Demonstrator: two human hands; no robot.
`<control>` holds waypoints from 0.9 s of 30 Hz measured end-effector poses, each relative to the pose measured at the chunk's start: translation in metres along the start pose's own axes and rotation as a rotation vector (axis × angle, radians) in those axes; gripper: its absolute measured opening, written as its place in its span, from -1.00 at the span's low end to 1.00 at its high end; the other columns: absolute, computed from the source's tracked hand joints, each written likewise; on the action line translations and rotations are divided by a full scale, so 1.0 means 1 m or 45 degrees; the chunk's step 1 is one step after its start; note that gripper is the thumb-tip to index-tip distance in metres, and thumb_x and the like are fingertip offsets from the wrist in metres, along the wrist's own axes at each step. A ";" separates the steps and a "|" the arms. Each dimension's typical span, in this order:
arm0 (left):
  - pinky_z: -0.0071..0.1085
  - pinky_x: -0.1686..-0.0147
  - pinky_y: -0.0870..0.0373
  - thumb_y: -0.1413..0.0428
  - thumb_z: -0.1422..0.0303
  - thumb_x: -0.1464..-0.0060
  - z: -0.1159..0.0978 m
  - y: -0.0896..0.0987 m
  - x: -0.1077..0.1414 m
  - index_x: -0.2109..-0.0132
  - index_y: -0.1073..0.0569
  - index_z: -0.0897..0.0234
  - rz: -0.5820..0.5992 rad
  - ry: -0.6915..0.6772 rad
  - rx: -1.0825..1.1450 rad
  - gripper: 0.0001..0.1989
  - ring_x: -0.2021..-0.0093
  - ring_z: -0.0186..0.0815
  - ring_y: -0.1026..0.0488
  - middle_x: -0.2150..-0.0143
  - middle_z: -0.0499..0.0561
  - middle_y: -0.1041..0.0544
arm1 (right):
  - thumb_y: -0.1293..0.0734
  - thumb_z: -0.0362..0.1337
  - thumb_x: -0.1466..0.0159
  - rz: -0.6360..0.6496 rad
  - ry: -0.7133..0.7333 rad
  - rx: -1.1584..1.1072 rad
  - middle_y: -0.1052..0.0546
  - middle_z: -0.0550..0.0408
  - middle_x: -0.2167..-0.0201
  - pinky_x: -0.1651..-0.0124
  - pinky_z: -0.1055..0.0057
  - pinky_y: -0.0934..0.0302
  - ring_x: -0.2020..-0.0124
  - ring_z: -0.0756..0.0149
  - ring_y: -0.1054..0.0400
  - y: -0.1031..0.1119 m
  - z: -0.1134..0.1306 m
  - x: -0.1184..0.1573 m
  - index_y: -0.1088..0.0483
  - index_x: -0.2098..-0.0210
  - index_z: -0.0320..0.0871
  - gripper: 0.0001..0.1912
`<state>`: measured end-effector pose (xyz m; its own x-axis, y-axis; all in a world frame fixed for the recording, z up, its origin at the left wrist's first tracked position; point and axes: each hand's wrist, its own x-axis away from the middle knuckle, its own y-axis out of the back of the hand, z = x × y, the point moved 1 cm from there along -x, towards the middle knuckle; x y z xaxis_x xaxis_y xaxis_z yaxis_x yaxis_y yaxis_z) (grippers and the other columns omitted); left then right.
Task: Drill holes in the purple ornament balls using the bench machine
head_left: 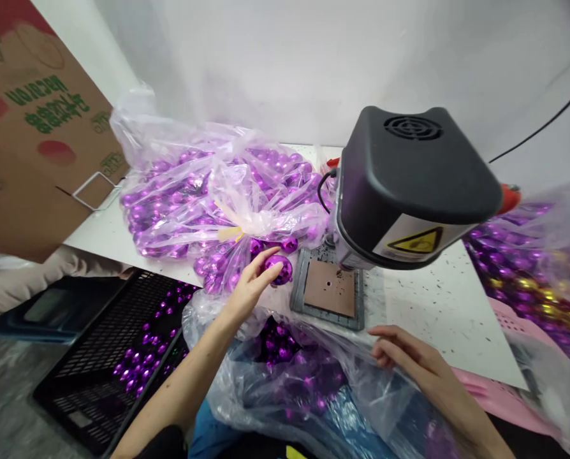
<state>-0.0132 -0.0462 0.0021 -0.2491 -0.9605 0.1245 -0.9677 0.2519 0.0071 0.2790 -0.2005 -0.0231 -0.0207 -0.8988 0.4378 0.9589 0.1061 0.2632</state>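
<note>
My left hand [252, 284] has its thumb and fingers closed round a shiny purple bauble [281, 270], just above the white table. Beside it, to the right, a brown square board [330, 288] with a small hole in the middle lies on the grey base plate [300, 305] of a machine with a black housing [416, 172]. My right hand [407, 354] is at the table's front edge, fingers loosely bent and apart, with nothing seen in them. Between my arms, an open clear plastic bag [356, 363] holds more purple baubles [280, 344] on my lap.
A tied plastic bag of purple baubles [180, 204] lies at the back left, next to a cardboard box [36, 140]. Below left stands a black crate [81, 357] with baubles inside. Purple and gold baubles [528, 280] and a pink basket [505, 395] are at right. Dark flakes dot the table [438, 319].
</note>
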 end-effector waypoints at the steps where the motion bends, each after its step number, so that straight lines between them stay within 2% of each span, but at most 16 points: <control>1: -0.39 0.10 -0.42 -0.27 0.08 -0.10 -0.003 0.001 0.000 -0.18 -0.49 0.21 -0.009 0.000 -0.001 -0.45 0.02 -0.22 -0.45 -0.02 0.04 -0.55 | -0.27 0.23 -0.26 0.058 -0.012 0.019 -0.54 -0.05 0.22 0.12 0.40 -0.40 0.20 0.29 -0.44 -0.004 -0.001 -0.002 -0.41 -0.07 -0.13 -0.37; 3: -0.33 0.01 -0.41 -0.35 0.14 0.00 -0.003 -0.005 -0.005 -0.11 -0.51 0.24 0.047 0.041 0.029 -0.45 0.00 -0.20 -0.47 0.00 0.05 -0.57 | -0.24 0.23 -0.28 0.105 -0.010 0.022 -0.54 -0.04 0.20 0.09 0.40 -0.39 0.18 0.31 -0.43 -0.012 0.000 -0.005 -0.40 -0.07 -0.11 -0.38; 6: -0.27 -0.07 -0.40 -0.42 0.19 0.12 0.008 -0.029 -0.017 -0.03 -0.55 0.29 0.221 0.127 0.155 -0.44 0.02 -0.21 -0.50 0.05 0.07 -0.60 | -0.24 0.21 -0.30 0.087 0.032 -0.012 -0.53 -0.03 0.18 0.04 0.40 -0.39 0.17 0.33 -0.42 -0.017 0.009 -0.007 -0.40 -0.07 -0.11 -0.41; 9: -0.30 0.10 -0.49 -0.40 0.08 0.09 0.021 -0.051 -0.024 0.00 -0.55 0.34 0.348 0.222 0.301 -0.43 0.10 -0.20 -0.53 0.09 0.11 -0.60 | -0.27 0.20 -0.28 0.031 0.053 -0.054 -0.53 -0.02 0.21 0.05 0.40 -0.39 0.19 0.34 -0.41 -0.011 0.018 -0.002 -0.41 -0.04 -0.12 -0.42; 12: -0.38 0.33 -0.50 -0.36 0.02 0.05 0.030 -0.059 -0.025 -0.05 -0.49 0.35 0.358 0.265 0.314 -0.38 0.22 -0.24 -0.55 0.11 0.12 -0.57 | -0.29 0.19 -0.26 -0.016 0.043 -0.105 -0.53 -0.02 0.24 0.09 0.42 -0.39 0.22 0.35 -0.41 -0.001 0.019 0.006 -0.43 -0.01 -0.12 -0.44; 15: -0.44 0.36 -0.46 -0.36 0.08 0.02 0.034 -0.061 -0.027 -0.12 -0.44 0.27 0.305 0.151 0.187 -0.38 0.21 -0.27 -0.51 0.06 0.08 -0.54 | -0.28 0.18 -0.28 -0.064 0.042 -0.134 -0.53 -0.05 0.24 0.14 0.41 -0.39 0.23 0.33 -0.42 0.004 0.014 0.010 -0.44 0.00 -0.14 -0.44; 18: -0.37 0.13 -0.46 -0.32 0.15 -0.05 0.038 -0.066 -0.028 -0.17 -0.41 0.24 0.307 -0.037 0.014 -0.42 0.06 -0.22 -0.49 0.00 0.06 -0.54 | -0.27 0.19 -0.28 -0.087 0.064 -0.156 -0.53 -0.05 0.26 0.14 0.41 -0.39 0.25 0.33 -0.41 0.002 0.009 0.007 -0.44 0.02 -0.15 -0.44; 21: -0.24 -0.07 -0.39 -0.29 0.19 -0.10 0.043 -0.070 -0.029 -0.20 -0.41 0.22 0.277 -0.188 -0.277 -0.45 -0.03 -0.14 -0.48 -0.04 0.06 -0.55 | -0.29 0.20 -0.27 -0.038 0.048 -0.174 -0.54 -0.03 0.27 0.13 0.41 -0.39 0.26 0.35 -0.41 -0.003 0.008 0.000 -0.45 0.02 -0.15 -0.43; 27: -0.13 -0.17 -0.31 -0.29 0.23 -0.13 0.050 -0.073 -0.030 -0.18 -0.41 0.22 0.254 -0.449 -0.645 -0.50 -0.13 -0.05 -0.42 -0.12 0.12 -0.52 | -0.26 0.23 -0.27 -0.026 0.046 -0.126 -0.53 -0.03 0.28 0.15 0.42 -0.37 0.26 0.36 -0.40 -0.004 0.004 -0.005 -0.46 0.01 -0.15 -0.39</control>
<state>0.0631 -0.0415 -0.0522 -0.5035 -0.8489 -0.1611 -0.7850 0.3715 0.4958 0.2743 -0.1947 -0.0229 -0.0320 -0.9153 0.4015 0.9817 0.0467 0.1848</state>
